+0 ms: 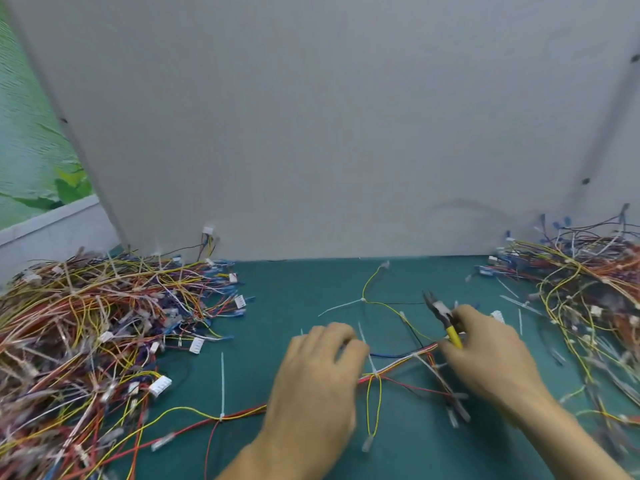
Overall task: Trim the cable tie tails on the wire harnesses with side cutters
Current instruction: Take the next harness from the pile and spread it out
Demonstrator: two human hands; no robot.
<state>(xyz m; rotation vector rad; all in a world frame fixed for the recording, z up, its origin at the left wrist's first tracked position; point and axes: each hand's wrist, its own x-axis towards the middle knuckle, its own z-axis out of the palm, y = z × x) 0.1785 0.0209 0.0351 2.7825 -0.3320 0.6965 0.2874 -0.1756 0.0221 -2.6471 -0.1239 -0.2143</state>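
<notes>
At the green table, my right hand grips yellow-handled side cutters; my left hand lies over the wire harness, though blur hides whether it grips. A white tie tail juts beside its fingers.

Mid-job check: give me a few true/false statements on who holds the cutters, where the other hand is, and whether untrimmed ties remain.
1. The left hand holds the side cutters. False: the right hand grips them by their yellow handles.
2. The left hand lies over the centre harness on the green mat. True.
3. Every tie on that harness is already trimmed. False: a long white tie tail sticks out uncut.
4. Harnesses are heaped in a left pile and a right pile. True.
</notes>
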